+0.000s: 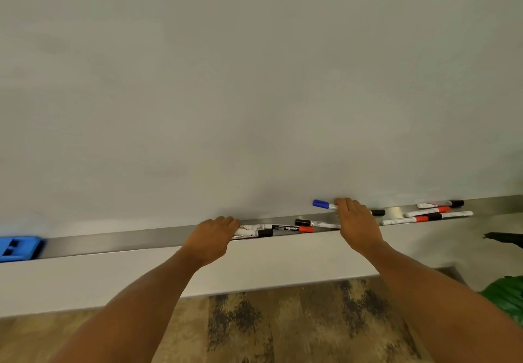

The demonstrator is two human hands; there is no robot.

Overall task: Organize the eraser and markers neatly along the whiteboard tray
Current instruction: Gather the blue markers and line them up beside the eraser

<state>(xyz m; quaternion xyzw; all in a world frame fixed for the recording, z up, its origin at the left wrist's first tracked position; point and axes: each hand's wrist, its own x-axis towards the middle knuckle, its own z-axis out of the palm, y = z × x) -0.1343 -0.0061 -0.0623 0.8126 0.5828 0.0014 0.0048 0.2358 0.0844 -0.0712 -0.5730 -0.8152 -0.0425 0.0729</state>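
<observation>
Brushed metal tray [113, 239], plastic markers [285, 228], smooth matt whiteboard [254, 79].

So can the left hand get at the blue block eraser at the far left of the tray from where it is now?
Probably yes. The left hand rests on the metal tray, and the stretch between it and the blue block eraser is bare, though it would have to slide well left.

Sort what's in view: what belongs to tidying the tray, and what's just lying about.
Job: blue eraser; blue-capped marker in right hand; markers by left hand; far marker cluster; tray.
Lying about: green leaves; dark object.
</observation>
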